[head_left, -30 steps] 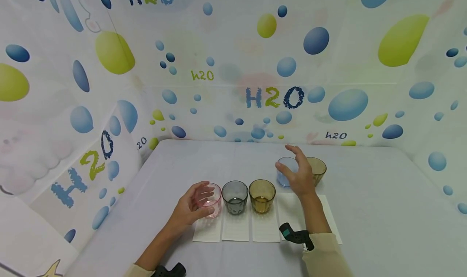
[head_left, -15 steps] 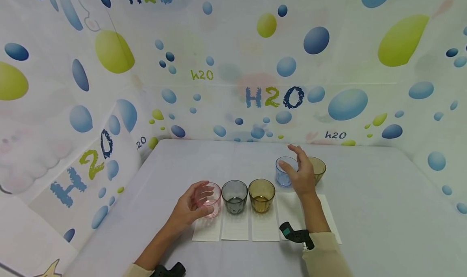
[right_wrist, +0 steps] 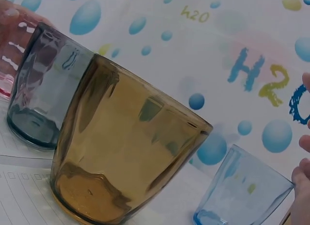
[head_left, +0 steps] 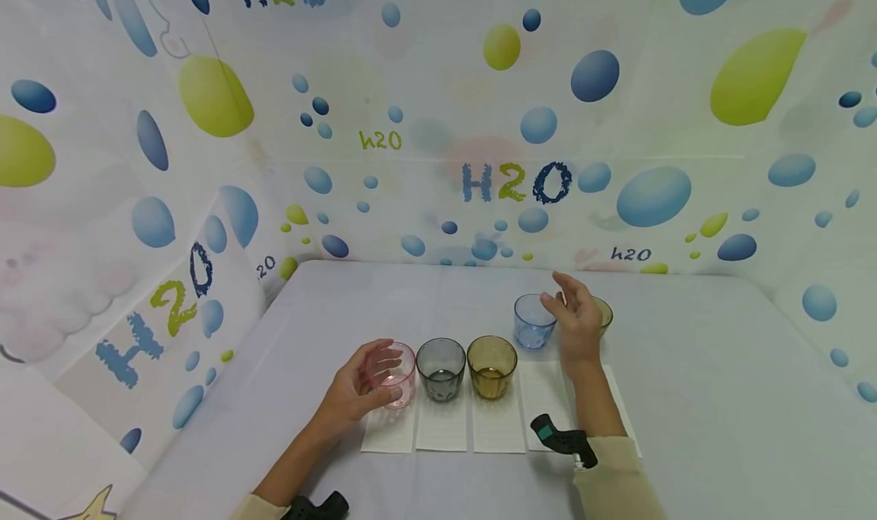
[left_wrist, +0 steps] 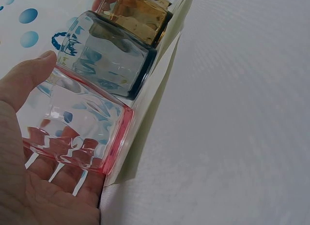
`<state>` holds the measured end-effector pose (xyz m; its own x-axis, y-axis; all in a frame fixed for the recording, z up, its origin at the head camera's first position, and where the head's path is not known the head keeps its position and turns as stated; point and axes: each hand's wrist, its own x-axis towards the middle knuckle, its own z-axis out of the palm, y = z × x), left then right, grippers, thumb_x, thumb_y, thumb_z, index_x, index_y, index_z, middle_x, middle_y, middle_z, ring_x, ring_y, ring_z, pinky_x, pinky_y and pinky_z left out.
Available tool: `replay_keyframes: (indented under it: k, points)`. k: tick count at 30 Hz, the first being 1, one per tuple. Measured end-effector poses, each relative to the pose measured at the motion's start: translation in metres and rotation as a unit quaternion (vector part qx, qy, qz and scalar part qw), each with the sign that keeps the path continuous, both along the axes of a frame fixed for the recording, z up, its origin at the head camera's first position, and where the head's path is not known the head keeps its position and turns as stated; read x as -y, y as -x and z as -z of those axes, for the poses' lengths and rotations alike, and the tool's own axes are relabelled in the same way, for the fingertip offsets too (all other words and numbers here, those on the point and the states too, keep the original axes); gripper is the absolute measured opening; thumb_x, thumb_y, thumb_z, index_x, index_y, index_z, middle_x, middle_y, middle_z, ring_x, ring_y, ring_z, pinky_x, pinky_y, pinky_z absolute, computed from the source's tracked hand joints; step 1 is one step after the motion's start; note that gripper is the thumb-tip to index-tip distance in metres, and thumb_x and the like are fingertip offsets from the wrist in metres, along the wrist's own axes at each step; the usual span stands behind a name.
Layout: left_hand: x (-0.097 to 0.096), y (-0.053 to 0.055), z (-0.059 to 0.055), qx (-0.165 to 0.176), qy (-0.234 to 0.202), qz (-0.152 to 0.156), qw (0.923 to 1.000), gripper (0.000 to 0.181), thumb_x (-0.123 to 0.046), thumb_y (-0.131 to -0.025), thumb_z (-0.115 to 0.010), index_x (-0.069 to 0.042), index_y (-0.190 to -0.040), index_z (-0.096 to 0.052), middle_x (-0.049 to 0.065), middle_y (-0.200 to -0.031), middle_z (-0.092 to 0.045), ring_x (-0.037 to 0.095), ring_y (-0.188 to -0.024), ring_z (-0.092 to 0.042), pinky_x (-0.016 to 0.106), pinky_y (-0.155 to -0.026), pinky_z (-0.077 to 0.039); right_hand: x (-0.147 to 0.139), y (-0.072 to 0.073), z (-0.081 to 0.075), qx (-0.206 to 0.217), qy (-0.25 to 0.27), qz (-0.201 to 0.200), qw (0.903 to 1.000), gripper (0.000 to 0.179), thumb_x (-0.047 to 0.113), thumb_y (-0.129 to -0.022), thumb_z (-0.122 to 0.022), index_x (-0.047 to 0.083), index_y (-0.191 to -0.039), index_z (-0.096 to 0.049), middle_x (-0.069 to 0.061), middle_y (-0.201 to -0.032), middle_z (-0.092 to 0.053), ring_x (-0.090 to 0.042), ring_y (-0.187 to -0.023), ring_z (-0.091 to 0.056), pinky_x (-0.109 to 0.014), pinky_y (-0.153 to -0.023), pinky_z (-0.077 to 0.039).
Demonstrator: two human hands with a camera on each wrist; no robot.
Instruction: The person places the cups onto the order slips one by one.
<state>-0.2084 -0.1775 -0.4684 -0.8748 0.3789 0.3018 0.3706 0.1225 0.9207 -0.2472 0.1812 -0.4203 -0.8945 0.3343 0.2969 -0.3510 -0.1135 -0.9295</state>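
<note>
In the head view my left hand (head_left: 352, 394) holds a pink-tinted glass (head_left: 404, 379), fingers round its far side and thumb in front. The left wrist view shows the same glass (left_wrist: 77, 123) upright on a paper, its base pink. My right hand (head_left: 578, 326) is beside a light blue glass (head_left: 534, 322), fingers loosely bent and gripping nothing. At the right edge of the right wrist view, a fingertip appears close to the blue glass's rim (right_wrist: 242, 186); whether they touch I cannot tell. Behind that hand stands a pale amber glass (head_left: 606, 314), mostly hidden.
A grey glass (head_left: 441, 371) and a darker amber glass (head_left: 492, 368) stand in a row right of the pink one. Several white paper sheets (head_left: 441, 429) lie side by side under and before them on the white-covered table (head_left: 719, 398). A patterned backdrop (head_left: 425, 71) rises behind.
My right hand has shifted rightward off the blue glass, which now shows more fully, and covers more of the pale amber glass. My left hand and the pink glass have stayed put.
</note>
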Motion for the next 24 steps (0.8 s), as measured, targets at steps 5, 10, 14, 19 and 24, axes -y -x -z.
replay_keyframes:
  k: [5,10,14,19,24]
  points:
    - [0.0007,0.0006,0.0001,0.002,-0.002,0.002,1.0,0.071,-0.004,-0.087,-0.076,-0.005,-0.149,-0.041,0.023,-0.142,-0.055,0.041,-0.131,-0.054,0.024,-0.105,-0.048,0.0002,0.0012,-0.0007,0.002,-0.003,0.003,1.0,0.046,-0.001,-0.094,-0.063,-0.007,-0.137,-0.05,-0.018,-0.148,-0.05,-0.022,-0.146,-0.04,-0.033,-0.122,-0.028]
    - [0.0016,0.0009,0.0007,0.0,-0.005,0.006,1.0,0.071,-0.005,-0.087,-0.075,-0.004,-0.149,-0.041,0.024,-0.141,-0.055,0.042,-0.13,-0.054,0.025,-0.105,-0.048,-0.0006,0.0003,0.0,0.013,-0.022,0.004,0.9997,0.046,0.003,-0.095,-0.062,-0.003,-0.139,-0.05,-0.013,-0.15,-0.05,-0.018,-0.147,-0.039,-0.034,-0.123,-0.025]
    - [0.0012,0.0003,0.0013,0.004,-0.006,0.005,1.0,0.072,-0.005,-0.087,-0.076,-0.005,-0.149,-0.041,0.024,-0.141,-0.056,0.042,-0.13,-0.055,0.023,-0.104,-0.048,-0.0011,-0.0007,0.0006,0.015,-0.025,0.002,0.9996,0.047,0.004,-0.095,-0.062,-0.002,-0.14,-0.049,-0.01,-0.151,-0.05,-0.017,-0.148,-0.038,-0.037,-0.124,-0.024]
    - [0.0007,-0.0002,0.0008,0.006,-0.007,0.007,0.9999,0.072,-0.005,-0.086,-0.076,-0.006,-0.149,-0.041,0.023,-0.141,-0.056,0.041,-0.13,-0.055,0.023,-0.103,-0.049,-0.0005,-0.001,0.0008,0.018,-0.036,0.001,0.9992,0.048,0.005,-0.096,-0.064,-0.002,-0.141,-0.049,-0.01,-0.151,-0.05,-0.018,-0.148,-0.037,-0.039,-0.124,-0.025]
    - [0.001,0.0,0.0002,0.006,-0.009,0.008,0.9999,0.072,-0.005,-0.086,-0.076,-0.005,-0.149,-0.041,0.024,-0.141,-0.055,0.041,-0.13,-0.054,0.023,-0.104,-0.048,-0.0006,0.0,0.0013,0.016,-0.041,0.002,0.999,0.049,0.004,-0.094,-0.065,-0.003,-0.14,-0.05,-0.013,-0.151,-0.05,-0.022,-0.147,-0.039,-0.045,-0.124,-0.025]
